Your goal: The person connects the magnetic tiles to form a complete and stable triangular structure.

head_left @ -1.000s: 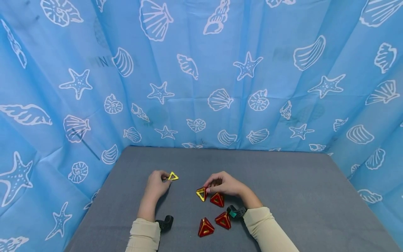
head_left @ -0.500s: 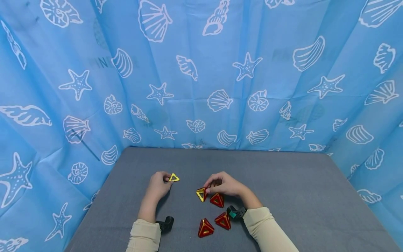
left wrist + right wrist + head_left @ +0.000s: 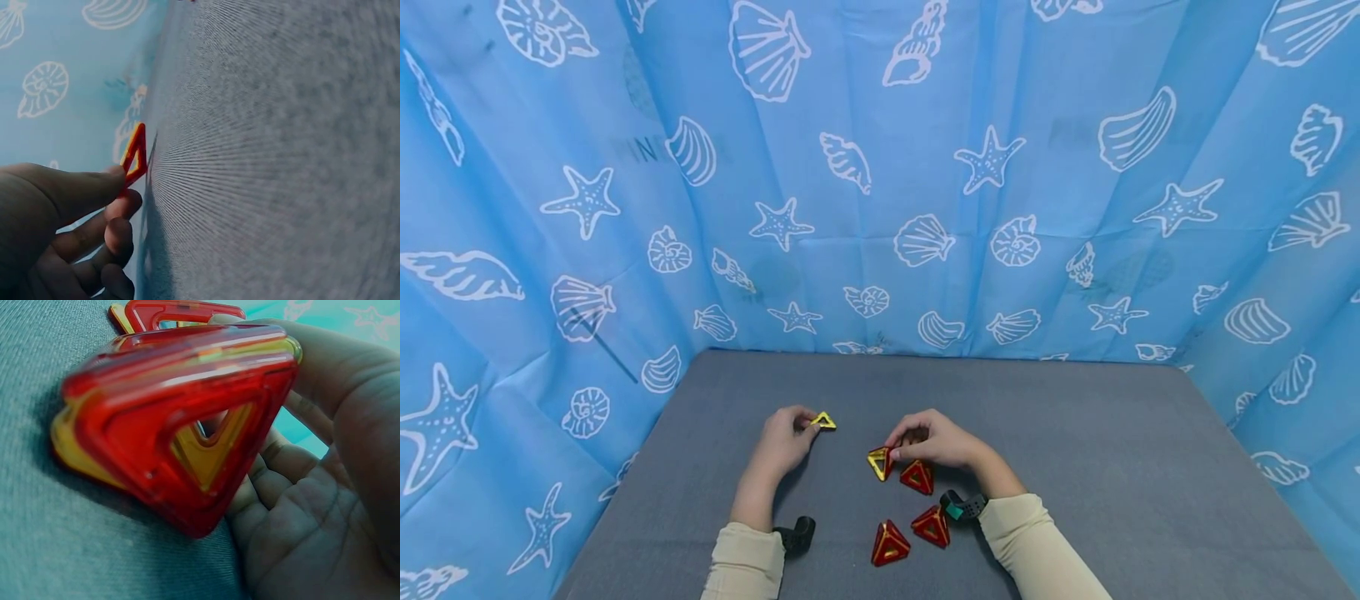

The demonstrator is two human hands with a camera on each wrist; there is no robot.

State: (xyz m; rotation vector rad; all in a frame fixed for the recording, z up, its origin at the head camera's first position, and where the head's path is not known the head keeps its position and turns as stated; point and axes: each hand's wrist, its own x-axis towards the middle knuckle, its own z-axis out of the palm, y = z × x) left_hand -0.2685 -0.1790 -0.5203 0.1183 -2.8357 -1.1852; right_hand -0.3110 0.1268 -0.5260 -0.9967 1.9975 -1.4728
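Observation:
My left hand (image 3: 778,442) pinches a small triangular magnetic tile (image 3: 829,424) between thumb and fingers. Its face looks yellow from above, and its frame (image 3: 142,147) is red with a yellow edge in the left wrist view. To the right, my right hand (image 3: 946,442) grips a red and yellow triangle-tile piece (image 3: 874,458) near the table surface; part of it is behind the fingers. Close under that hand sits a red tile pyramid (image 3: 917,477), large in the right wrist view, where the held piece (image 3: 140,314) shows behind it.
Two more red tile pyramids stand nearer the front, one (image 3: 932,527) by the right wrist camera (image 3: 964,505) and one (image 3: 891,543) to its left. Grey cloth covers the table (image 3: 1037,417). A blue shell-print curtain (image 3: 865,217) hangs behind and at both sides.
My left hand has shifted slightly to the right with its tile, which now looks flatter from above. The right hand and the pyramids have stayed in place.

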